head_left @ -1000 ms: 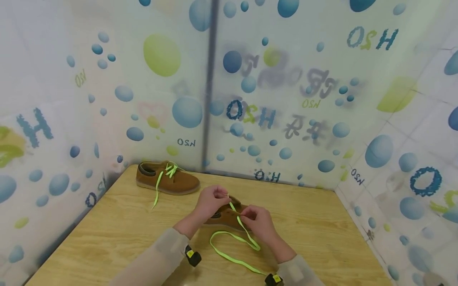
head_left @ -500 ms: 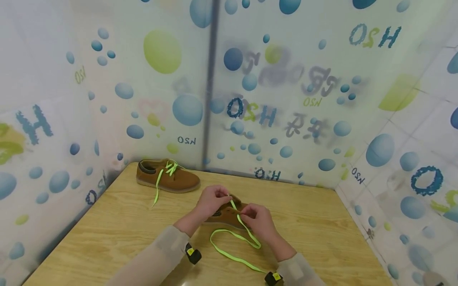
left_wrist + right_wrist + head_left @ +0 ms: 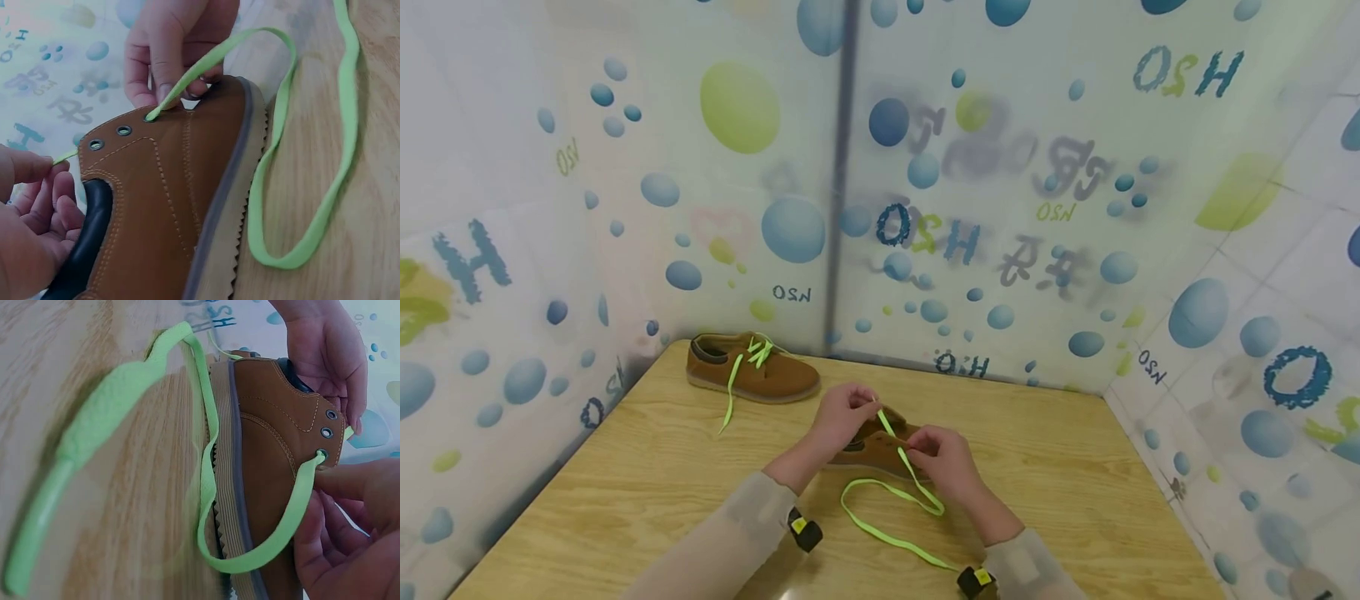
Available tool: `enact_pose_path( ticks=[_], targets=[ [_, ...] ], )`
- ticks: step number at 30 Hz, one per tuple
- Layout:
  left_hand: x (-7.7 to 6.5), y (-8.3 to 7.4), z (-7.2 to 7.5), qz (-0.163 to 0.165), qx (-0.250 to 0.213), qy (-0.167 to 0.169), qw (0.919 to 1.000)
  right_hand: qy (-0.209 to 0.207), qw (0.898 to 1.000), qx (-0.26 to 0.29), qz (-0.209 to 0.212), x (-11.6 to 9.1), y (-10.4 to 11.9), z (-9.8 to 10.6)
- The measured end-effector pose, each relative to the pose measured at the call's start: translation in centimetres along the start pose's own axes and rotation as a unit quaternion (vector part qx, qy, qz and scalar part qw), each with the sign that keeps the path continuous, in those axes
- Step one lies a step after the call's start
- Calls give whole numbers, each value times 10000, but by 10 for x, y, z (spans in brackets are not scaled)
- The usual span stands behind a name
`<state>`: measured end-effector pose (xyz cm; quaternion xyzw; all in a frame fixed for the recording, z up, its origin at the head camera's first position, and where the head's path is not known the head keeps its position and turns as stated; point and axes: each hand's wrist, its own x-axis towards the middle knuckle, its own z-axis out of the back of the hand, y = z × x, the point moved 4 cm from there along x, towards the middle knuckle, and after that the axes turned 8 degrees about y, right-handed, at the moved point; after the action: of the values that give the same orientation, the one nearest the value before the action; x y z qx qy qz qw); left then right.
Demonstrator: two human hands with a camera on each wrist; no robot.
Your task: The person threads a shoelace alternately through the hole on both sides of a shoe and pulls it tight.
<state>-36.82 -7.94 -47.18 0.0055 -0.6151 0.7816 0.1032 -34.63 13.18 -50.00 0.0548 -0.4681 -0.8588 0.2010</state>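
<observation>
A brown lace-up shoe (image 3: 872,457) lies on the wooden table between both hands. A flat neon-green shoelace (image 3: 350,94) passes through the eyelet farthest from the ankle opening; two other eyelets on this flap are bare. With thumb and finger, my left hand (image 3: 844,417) pinches the lace on the inner side of the flap, above the shoe opening. My right hand (image 3: 949,468) pinches the edge of the eyelet flap beside the threaded eyelet. Outside the shoe, the rest of the lace trails in a loop down to the table, its tip (image 3: 37,531) near the right wrist.
A second brown shoe (image 3: 760,379) with green lace crossed at its top stands at the table's back left corner. The wooden table (image 3: 1045,467) is bounded by bubble-patterned curtains (image 3: 985,275) behind and at both sides.
My left hand has moved slightly up and to the left with the lace. The outer loop has drawn a little closer to the shoe. My right hand has stayed nearly still.
</observation>
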Motion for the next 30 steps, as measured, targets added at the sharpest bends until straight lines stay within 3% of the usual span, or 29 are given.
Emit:
enact_pose_path(
  ticks=[6, 11, 22, 26, 30],
  targets=[
    [1, -12, 18, -322, -435, -428, 9976, 120, 9999, 94, -28, 1, -6, 1],
    [2, -22, 36, -471, -413, -763, 9951, 152, 9997, 200, -46, 3, -7, 0],
    [0, -42, 84, -575, -883, -1385, 9847, 147, 9995, 292, -37, 4, -7, 0],
    [-6, -49, 104, -680, -1066, -1664, 9779, 158, 9994, 307, -74, 3, -7, 0],
    [-10, -57, 121, -880, -1411, -1982, 9660, 158, 9994, 285, -72, 3, -6, 1]
  ],
)
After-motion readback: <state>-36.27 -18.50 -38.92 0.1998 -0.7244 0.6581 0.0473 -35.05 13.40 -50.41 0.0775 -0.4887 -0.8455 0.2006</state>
